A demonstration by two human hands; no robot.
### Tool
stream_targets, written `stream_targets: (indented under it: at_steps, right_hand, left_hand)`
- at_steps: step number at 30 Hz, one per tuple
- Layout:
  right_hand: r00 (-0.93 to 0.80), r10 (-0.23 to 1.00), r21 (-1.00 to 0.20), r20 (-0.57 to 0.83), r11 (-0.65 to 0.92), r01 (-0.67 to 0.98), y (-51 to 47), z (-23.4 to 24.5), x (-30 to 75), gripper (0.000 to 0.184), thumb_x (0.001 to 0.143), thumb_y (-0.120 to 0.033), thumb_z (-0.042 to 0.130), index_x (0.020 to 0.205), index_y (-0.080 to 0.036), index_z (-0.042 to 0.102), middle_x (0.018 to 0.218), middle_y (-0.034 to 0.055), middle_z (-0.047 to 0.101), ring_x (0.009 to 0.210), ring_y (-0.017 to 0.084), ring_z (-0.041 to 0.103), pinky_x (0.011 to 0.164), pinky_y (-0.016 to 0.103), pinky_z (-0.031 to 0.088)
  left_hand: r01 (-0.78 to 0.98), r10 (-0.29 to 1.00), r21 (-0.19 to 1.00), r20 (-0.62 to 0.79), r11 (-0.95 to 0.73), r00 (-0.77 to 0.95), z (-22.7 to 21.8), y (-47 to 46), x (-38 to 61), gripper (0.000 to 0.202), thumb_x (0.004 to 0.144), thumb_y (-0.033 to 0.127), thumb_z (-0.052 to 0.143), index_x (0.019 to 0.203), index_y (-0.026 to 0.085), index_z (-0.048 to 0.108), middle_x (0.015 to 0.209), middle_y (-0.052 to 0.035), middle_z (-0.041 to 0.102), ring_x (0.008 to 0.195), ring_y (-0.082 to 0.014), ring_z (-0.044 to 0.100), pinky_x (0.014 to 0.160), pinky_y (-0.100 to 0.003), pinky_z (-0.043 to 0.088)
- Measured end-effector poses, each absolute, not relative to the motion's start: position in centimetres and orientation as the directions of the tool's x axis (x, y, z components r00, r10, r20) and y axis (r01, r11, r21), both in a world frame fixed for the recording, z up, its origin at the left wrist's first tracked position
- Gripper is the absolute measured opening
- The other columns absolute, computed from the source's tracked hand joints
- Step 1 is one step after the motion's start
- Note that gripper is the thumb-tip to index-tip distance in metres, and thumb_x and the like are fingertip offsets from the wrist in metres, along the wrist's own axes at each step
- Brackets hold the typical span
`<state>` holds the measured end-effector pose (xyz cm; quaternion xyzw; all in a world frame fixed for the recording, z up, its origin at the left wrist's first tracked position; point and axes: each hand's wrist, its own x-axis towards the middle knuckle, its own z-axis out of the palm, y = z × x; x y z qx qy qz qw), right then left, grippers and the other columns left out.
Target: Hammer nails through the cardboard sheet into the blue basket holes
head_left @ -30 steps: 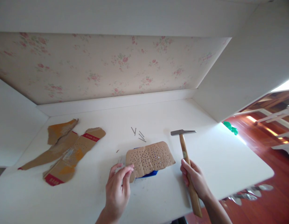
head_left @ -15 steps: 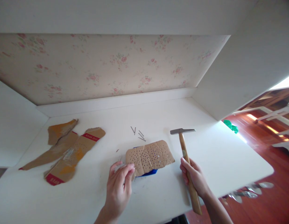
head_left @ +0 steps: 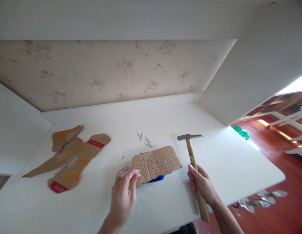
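Observation:
A brown cardboard piece [head_left: 157,162] full of small holes lies on a blue object [head_left: 154,179] in the middle of the white table [head_left: 97,201]. My left hand [head_left: 124,195] pinches the cardboard's left corner, fingers closed on it. My right hand [head_left: 202,185] grips the wooden handle of a hammer [head_left: 192,162], whose metal head is raised to the right of the cardboard. Several loose nails [head_left: 144,140] lie just behind the cardboard.
Torn cardboard box scraps [head_left: 70,156] lie at the left of the table. A white wall panel [head_left: 250,74] rises at the right. Beyond the table's right edge are a red wooden floor [head_left: 282,211], a green object [head_left: 241,131] and shiny metal things [head_left: 260,200].
Almost nothing has moved. The view has tipped slightly, and my left hand's fingers have shifted a little at the cardboard's corner. The hammer stays raised in the same place.

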<state>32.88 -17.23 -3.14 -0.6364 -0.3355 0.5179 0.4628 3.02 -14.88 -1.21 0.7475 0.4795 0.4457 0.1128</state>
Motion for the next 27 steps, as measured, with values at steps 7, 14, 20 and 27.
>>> stream_targets:
  at_steps: [7, 14, 20, 27]
  right_hand:
    - [0.243, 0.907, -0.939, -0.343, -0.341, -0.053, -17.2, -3.4, 32.9, 0.041, 0.090, -0.053, 0.054, 0.066, -0.022, 0.042, 0.055, -0.0094, 0.042, 0.034, 0.005, 0.039, 0.031, 0.019, 0.030]
    - [0.245, 0.908, -0.940, -0.338, -0.336, -0.054, -17.1, -3.4, 32.9, 0.041, 0.090, -0.053, 0.054, 0.067, -0.022, 0.042, 0.054, -0.0095, 0.042, 0.033, 0.005, 0.039, 0.031, 0.019, 0.030]
    - [0.247, 0.907, -0.939, -0.342, -0.338, -0.060, -17.1, -3.1, 32.8, 0.040, 0.089, -0.053, 0.055, 0.067, -0.022, 0.042, 0.055, -0.0093, 0.043, 0.034, 0.005, 0.040, 0.032, 0.019, 0.031]
    - [0.283, 0.901, -0.944, -0.328, -0.327, -0.055, -17.4, -3.0, 32.6, 0.042, 0.088, -0.055, 0.056, 0.065, -0.022, 0.043, 0.053, -0.0090, 0.044, 0.033, 0.005, 0.038, 0.033, 0.020, 0.028]
  left_hand:
    - [0.679, 0.728, 0.440, 0.653, -0.588, 0.208, -0.6, -15.1, 3.6, 0.011, 0.096, 0.017, 0.052, 0.106, 0.017, 0.058, 0.091, -0.0046, 0.075, 0.085, -0.0171, 0.071, 0.093, -0.036, 0.049]
    - [0.700, 0.724, 0.406, 0.651, -0.587, 0.229, 0.0, -15.1, 3.9, 0.011, 0.098, 0.018, 0.047, 0.104, 0.017, 0.057, 0.087, -0.0044, 0.074, 0.083, -0.0173, 0.071, 0.092, -0.037, 0.049]
    - [0.691, 0.697, 0.372, 0.666, -0.620, 0.266, -0.2, -14.9, 4.0, 0.010, 0.097, 0.017, 0.049, 0.104, 0.017, 0.057, 0.088, -0.0049, 0.074, 0.087, -0.0180, 0.070, 0.095, -0.038, 0.050]
    - [0.623, 0.744, 0.498, 0.634, -0.603, 0.212, -0.4, -14.9, 4.0, 0.010, 0.095, 0.016, 0.051, 0.099, 0.018, 0.060, 0.088, -0.0052, 0.072, 0.093, -0.0188, 0.069, 0.095, -0.036, 0.051]
